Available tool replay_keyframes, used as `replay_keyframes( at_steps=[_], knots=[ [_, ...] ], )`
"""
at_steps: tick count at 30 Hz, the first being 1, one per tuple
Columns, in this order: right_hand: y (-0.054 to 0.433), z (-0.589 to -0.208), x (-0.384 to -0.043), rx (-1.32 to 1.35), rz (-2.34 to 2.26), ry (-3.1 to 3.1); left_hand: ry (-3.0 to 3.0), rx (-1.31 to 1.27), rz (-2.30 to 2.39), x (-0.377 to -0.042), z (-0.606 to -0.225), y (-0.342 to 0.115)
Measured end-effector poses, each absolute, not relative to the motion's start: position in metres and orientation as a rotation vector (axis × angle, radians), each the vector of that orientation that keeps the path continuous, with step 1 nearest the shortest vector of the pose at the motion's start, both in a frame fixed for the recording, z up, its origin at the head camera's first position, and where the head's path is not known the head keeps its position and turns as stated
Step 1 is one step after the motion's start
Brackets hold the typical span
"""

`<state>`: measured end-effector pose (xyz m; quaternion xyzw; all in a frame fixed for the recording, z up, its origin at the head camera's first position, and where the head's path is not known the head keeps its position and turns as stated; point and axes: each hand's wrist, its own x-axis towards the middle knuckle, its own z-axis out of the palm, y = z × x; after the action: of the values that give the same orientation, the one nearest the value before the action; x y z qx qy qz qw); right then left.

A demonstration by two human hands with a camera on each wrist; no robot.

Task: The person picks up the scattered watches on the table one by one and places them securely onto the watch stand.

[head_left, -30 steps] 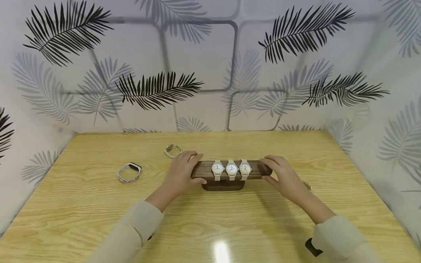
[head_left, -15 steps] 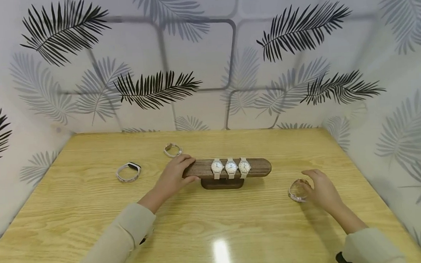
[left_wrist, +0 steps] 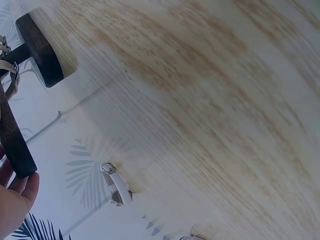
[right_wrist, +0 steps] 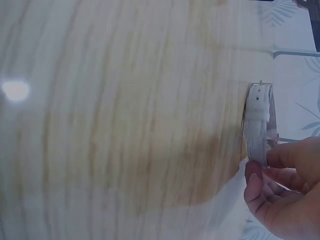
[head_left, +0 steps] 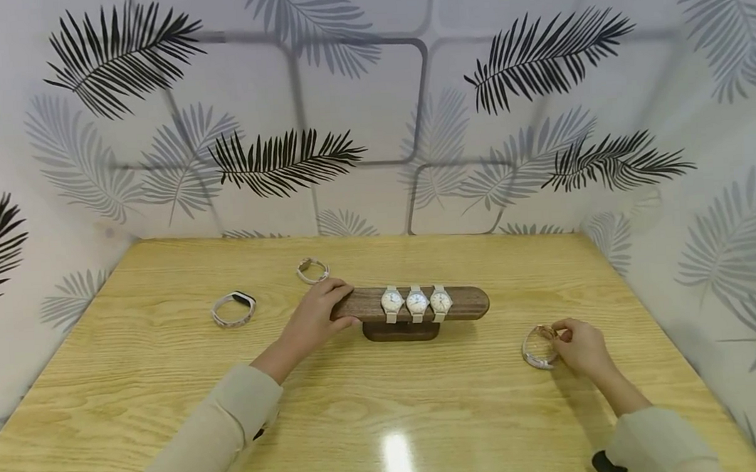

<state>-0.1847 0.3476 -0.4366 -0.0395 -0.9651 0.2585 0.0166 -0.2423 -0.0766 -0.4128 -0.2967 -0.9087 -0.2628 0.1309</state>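
Observation:
A dark wooden watch stand point(head_left: 470, 303) carries three white-strapped wristwatches point(head_left: 418, 303) side by side on its bar. My left hand point(head_left: 310, 323) grips the bar's left end, thumb in front and fingers over the back; the left wrist view shows fingertips around that wooden end point(left_wrist: 17, 150). Out to the right, my right hand point(head_left: 585, 348) pinches a wristwatch point(head_left: 538, 362) whose strap is buckled into a loop. In the right wrist view its white strap point(right_wrist: 258, 132) and buckle face the camera, with thumb and fingers at the lower end; the dial is mostly hidden.
On the wood-grain table point(head_left: 336, 423), a white band with a black face point(head_left: 234, 311) lies at the left. Another looped watch point(head_left: 312, 271) lies behind my left hand. A leaf-patterned wall point(head_left: 376, 193) borders the table's back edge.
My right hand has let go of the stand's right end, moved right and toward me, and now pinches the wristwatch there. My left hand has slid slightly left, still on the stand.

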Motion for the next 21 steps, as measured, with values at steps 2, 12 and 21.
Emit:
replay_keyframes(
  at_steps=[2,12,21],
  knots=[
    [0.346,-0.437,-0.185,-0.143,0.813,-2.987,-2.642,-0.858,-0.765,-0.241,-0.412,-0.076],
    [0.32,-0.443,-0.18,0.086,0.841,-2.806,-2.527,-0.881,-0.679,-0.237,-0.409,-0.073],
    [0.275,-0.446,-0.177,0.498,0.82,-2.426,-2.179,-1.02,-0.738,-0.221,-0.403,-0.043]
  ],
)
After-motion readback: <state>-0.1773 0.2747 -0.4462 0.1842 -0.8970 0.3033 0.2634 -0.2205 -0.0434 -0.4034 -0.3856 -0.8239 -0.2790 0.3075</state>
